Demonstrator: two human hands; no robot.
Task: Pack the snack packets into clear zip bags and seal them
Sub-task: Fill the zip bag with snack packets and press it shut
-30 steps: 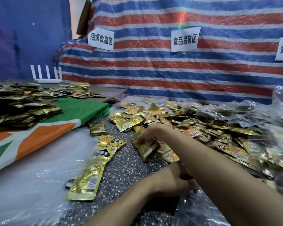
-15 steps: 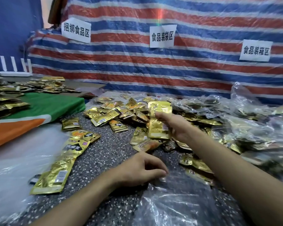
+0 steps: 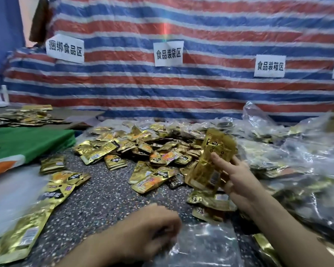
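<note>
My right hand grips a small stack of gold snack packets, lifted upright above the speckled table. Low in the middle, my left hand has its fingers curled on the edge of a clear zip bag that lies flat on the table. A loose pile of gold packets spreads across the table behind both hands. More packets lie just under my right wrist.
A long gold packet lies at the lower left beside white plastic sheeting. Filled clear bags heap up on the right. A green and orange cloth with more packets lies left. A striped tarp with paper signs hangs behind.
My right hand picked packets out of the pile and has carried them up and to the right. My left hand stayed at the clear bag's edge. The camera has swung right.
</note>
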